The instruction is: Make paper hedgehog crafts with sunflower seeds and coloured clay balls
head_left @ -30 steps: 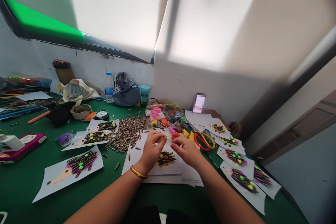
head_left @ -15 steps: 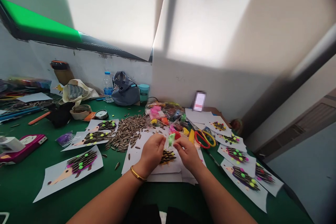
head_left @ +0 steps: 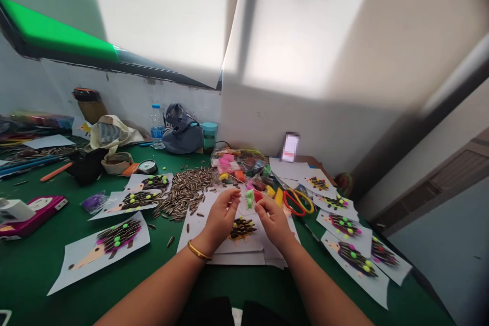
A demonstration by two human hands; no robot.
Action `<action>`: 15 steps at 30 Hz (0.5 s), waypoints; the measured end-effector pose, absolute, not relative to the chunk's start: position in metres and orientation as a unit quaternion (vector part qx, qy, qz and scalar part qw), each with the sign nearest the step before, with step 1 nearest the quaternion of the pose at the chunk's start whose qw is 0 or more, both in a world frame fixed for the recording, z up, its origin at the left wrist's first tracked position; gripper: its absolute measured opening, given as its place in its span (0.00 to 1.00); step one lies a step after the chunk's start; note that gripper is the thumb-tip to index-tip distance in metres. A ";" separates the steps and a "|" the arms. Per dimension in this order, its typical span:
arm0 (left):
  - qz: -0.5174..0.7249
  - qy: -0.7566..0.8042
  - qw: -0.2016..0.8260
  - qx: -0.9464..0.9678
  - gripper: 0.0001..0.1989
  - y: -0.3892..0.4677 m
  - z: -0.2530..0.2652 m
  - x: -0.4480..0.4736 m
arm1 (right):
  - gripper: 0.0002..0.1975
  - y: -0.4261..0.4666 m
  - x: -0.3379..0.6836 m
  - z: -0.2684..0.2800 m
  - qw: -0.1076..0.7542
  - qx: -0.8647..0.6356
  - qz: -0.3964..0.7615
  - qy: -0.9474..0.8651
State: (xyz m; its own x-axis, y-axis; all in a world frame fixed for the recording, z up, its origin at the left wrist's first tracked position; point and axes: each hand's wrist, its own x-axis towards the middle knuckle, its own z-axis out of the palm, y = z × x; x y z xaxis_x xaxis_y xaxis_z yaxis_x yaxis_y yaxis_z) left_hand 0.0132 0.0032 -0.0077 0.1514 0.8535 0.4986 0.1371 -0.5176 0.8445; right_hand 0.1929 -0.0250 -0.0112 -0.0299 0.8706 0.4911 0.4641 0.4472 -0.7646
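Observation:
A small clear packet of light green modelling clay (head_left: 249,198) shows between my two hands, above the white papers. My right hand (head_left: 272,218) has its thumb and forefinger pinched at the packet's right edge. My left hand (head_left: 224,214), with a gold bangle at the wrist, is on the other side; its fingers are curled towards the thumb, and I cannot make out what they hold. Below the hands lies a hedgehog picture (head_left: 243,228) with sunflower-seed spines and yellow dots, on the stacked white paper (head_left: 237,258).
Sunflower seeds (head_left: 183,191) are heaped left of the paper. Coloured clay packets (head_left: 229,163) lie behind, with scissors (head_left: 296,202) to the right. Finished hedgehog pictures (head_left: 109,244) lie on both sides. A phone (head_left: 290,146) leans against the wall near a bottle (head_left: 157,127).
My hands have moved slightly apart, and the fingers of my left hand have loosened a little. The green packet between them sits slightly higher, and more of the hedgehog picture shows.

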 end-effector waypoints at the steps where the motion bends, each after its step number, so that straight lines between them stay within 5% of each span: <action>1: 0.520 0.353 0.295 0.719 0.12 0.001 -0.006 0.012 | 0.09 -0.026 0.192 -0.011 0.494 -0.484 0.200 -0.694; 15: 0.458 0.432 0.230 0.742 0.07 0.007 -0.008 0.011 | 0.13 -0.027 0.189 -0.014 0.501 -0.495 0.259 -0.661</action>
State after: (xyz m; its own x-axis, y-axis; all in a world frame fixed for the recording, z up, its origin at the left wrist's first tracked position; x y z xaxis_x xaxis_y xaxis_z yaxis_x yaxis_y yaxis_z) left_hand 0.0107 0.0068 -0.0083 0.2077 0.8519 0.4808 0.4302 -0.5209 0.7373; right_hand 0.1888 -0.0269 -0.0137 -0.0071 0.9141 0.4054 0.3951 0.3749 -0.8387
